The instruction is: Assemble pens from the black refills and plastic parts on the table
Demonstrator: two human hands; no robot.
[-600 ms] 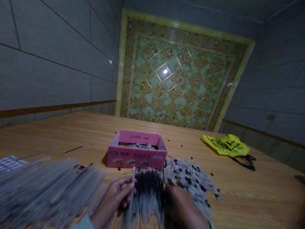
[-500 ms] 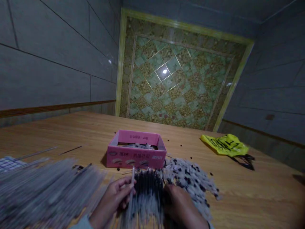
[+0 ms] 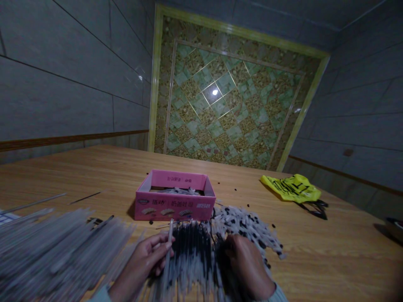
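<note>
My left hand pinches a clear, thin plastic tube upright between thumb and fingers. Beside it lies a row of thin dark-topped sticks with pale lower parts, pointing away from me. My right hand is curled at the right side of this row, its fingertips bent inward; whatever they grip is hidden. Beyond that hand spreads a pile of small white and black pieces. Directly ahead stands an open pink box holding pale pieces. Many long translucent tubes lie in a heap on my left.
A yellow bag with black print lies at the right, a black strap-like thing beside it. A dark object shows at the right edge. One thin dark stick lies at the left. Tiled walls enclose the wooden table.
My right hand has shifted right, slightly away from the dark-topped row. The left hand still holds the tube. The whole view has moved a little, putting most things farther left.
</note>
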